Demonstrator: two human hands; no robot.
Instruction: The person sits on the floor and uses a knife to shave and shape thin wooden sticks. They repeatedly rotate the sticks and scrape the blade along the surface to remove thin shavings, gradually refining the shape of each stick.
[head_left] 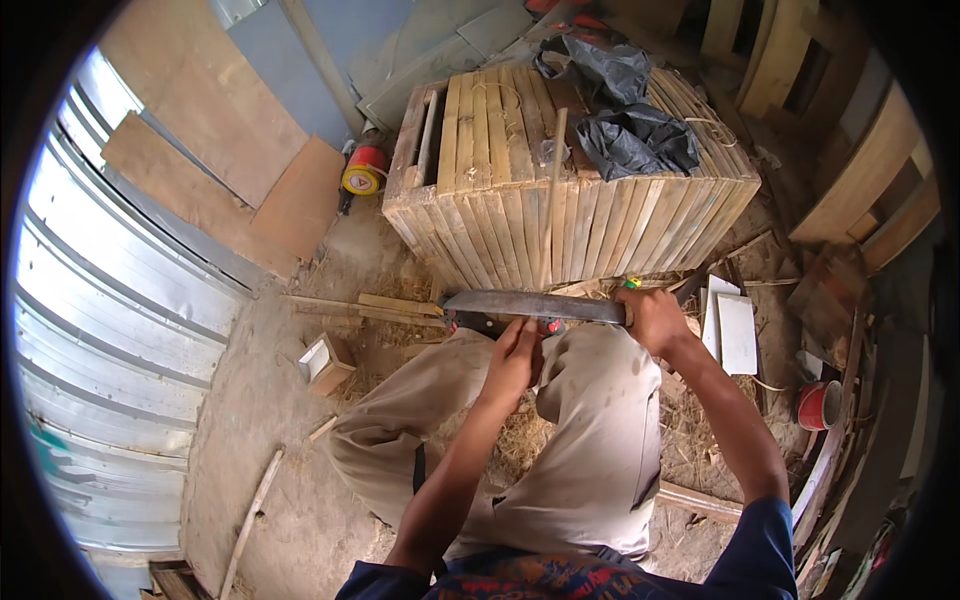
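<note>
While the right hand [654,318] grips the machete [560,306], seemingly for cutting, the left hand [512,358] is curled, its hold unclear; next stroke needs steadiness.

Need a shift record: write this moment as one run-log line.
right hand: gripping machete by handle; left hand: at machete's near edge, grip unclear; machete: pointing left; ahead: slatted wooden crate, black plastic on top
</note>
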